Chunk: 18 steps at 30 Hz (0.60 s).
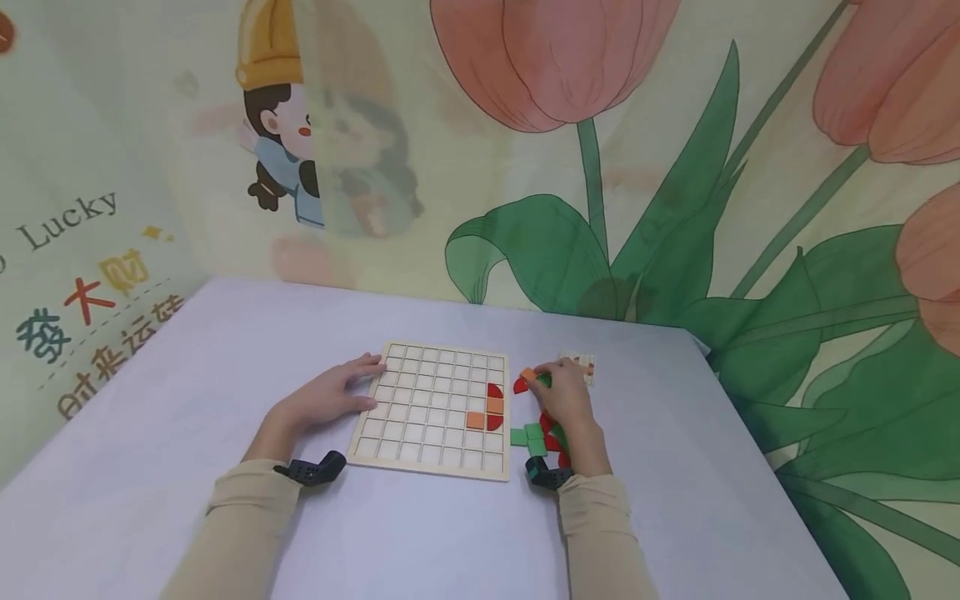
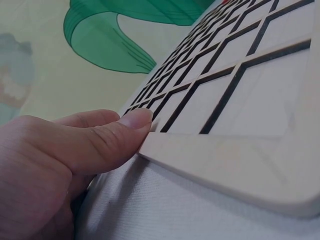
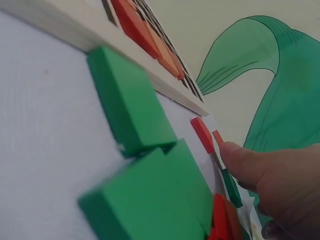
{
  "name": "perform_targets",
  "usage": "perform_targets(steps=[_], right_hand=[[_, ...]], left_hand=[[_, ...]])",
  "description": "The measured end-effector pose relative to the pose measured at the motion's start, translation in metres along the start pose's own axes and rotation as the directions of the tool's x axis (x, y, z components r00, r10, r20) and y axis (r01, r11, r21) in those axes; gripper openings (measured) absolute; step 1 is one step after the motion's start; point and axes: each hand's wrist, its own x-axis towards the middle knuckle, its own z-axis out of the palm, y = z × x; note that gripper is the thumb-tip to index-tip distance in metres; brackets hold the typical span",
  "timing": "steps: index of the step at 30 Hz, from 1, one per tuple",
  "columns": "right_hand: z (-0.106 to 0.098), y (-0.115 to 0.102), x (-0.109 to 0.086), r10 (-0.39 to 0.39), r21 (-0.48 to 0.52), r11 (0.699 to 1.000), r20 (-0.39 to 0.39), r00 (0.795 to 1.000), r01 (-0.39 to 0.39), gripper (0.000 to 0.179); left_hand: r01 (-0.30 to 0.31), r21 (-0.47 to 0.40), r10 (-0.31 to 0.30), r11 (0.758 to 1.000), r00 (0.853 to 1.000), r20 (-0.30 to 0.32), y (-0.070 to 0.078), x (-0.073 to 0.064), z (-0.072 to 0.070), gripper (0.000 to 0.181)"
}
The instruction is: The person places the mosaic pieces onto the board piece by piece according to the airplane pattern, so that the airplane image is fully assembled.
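A wooden grid board (image 1: pixel 427 472) lies on the table. Along its left edge rests my left hand (image 1: pixel 330 392), thumb and fingers spread apart; up close in the left wrist view, the thumb (image 2: pixel 112 137) touches the rim. Two red rounded pieces (image 1: pixel 494 390) and two orange square blocks (image 1: pixel 476 421) sit in cells at the board's right side. Beyond that side, my right hand (image 1: pixel 566 392) pinches another orange block (image 1: pixel 528 374) between thumb and fingertips. A loose red piece (image 1: pixel 521 386) lies just beside it, and a green piece (image 3: pixel 231 189) shows below the right thumb.
Several green square blocks (image 1: pixel 535 437) lie against the board's right edge, with red pieces (image 1: pixel 551 442) next to them, partly under the right wrist. A small patterned card (image 1: pixel 588 367) lies behind the right hand. A printed cloth wall (image 1: pixel 420 267) rises behind the white table.
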Motion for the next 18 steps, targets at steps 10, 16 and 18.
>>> perform_targets(steps=[10, 16, 18], right_hand=[[-0.006, -0.001, 0.001, 0.023, 0.072, 0.997, 0.018, 1.0, -0.025, 0.036], [-0.009, -0.006, 0.0, 0.0, 0.115, 0.993, 0.07, 0.998, -0.008, 0.037], [-0.009, -0.008, -0.001, -0.022, 0.13, 0.991, 0.093, 0.995, 0.01, 0.035]], left_hand=[[0.012, -0.007, -0.012, 1.0, 1.0, 0.005, -0.001, 0.003, 0.0, 0.066], [0.016, -0.014, -0.016, 1.0, 1.0, 0.0, -0.002, 0.005, 0.002, 0.065], [0.016, -0.009, -0.016, 1.0, 1.0, 0.0, -0.002, 0.005, 0.002, 0.065]])
